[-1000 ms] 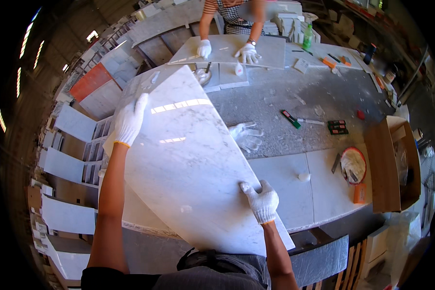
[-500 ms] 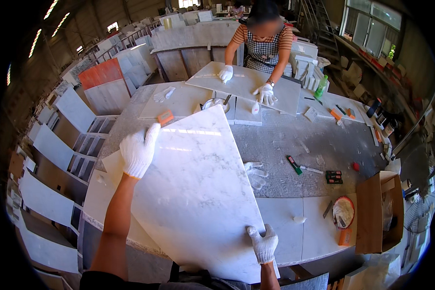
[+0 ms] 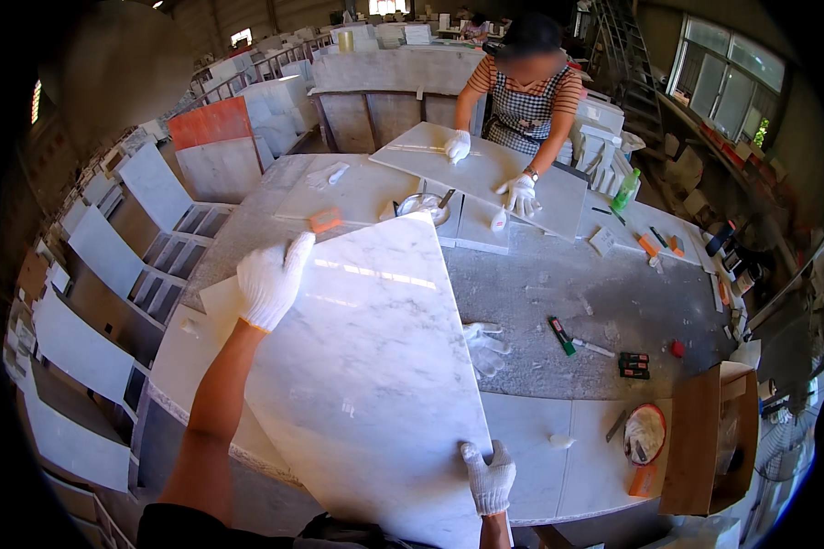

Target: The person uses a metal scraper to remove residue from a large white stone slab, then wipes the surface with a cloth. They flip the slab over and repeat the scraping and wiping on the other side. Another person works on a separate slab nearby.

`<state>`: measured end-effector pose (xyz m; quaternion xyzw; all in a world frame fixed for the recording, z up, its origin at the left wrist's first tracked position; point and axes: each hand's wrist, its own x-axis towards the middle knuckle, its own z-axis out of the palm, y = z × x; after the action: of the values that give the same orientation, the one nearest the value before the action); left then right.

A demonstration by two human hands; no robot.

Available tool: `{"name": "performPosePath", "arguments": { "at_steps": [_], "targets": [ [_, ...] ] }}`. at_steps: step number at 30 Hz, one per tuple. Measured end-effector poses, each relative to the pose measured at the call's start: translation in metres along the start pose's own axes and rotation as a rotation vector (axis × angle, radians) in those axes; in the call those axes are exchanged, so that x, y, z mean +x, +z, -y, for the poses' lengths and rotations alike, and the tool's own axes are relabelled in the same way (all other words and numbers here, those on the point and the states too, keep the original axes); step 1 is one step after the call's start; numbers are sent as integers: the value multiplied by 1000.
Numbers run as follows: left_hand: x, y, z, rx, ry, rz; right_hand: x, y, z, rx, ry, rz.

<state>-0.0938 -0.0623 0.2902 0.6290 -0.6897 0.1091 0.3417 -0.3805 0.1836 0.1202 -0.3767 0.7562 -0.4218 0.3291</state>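
Note:
A polished white marble slab (image 3: 366,366) with grey veins is tilted up in front of me, its lower end close to my body. My left hand (image 3: 273,282), in a white knit glove, grips its far left edge, the thumb along the top. On the lower right edge my right hand (image 3: 490,478), gloved alike, is closed with the thumb on the face; the fingers behind the slab are hidden. A spare white glove (image 3: 486,349) lies on the table just right of the slab. Under the slab's left side another pale slab (image 3: 218,306) shows.
Across the grey worktable (image 3: 540,293) a co-worker in a checked apron (image 3: 520,108) rests gloved hands on another slab (image 3: 485,174). A bowl (image 3: 423,209), a green bottle (image 3: 626,188), a cardboard box (image 3: 705,439) and a tub of white paste (image 3: 645,434) stand around. Slabs (image 3: 82,352) line the left.
My view has shifted slightly, so the far table and co-worker sit further right and lower. Both my hands keep their hold on the marble slab, which has barely moved.

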Motion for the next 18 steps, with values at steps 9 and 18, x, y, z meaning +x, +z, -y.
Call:
{"name": "performPosePath", "arguments": {
  "at_steps": [9,18],
  "targets": [
    [1,11,5,14,18,-18,2,-17,-9,60,-31,145],
    [-1,-3,1,-24,-24,1,-7,-23,-34,13,-88,218]
  ]
}}
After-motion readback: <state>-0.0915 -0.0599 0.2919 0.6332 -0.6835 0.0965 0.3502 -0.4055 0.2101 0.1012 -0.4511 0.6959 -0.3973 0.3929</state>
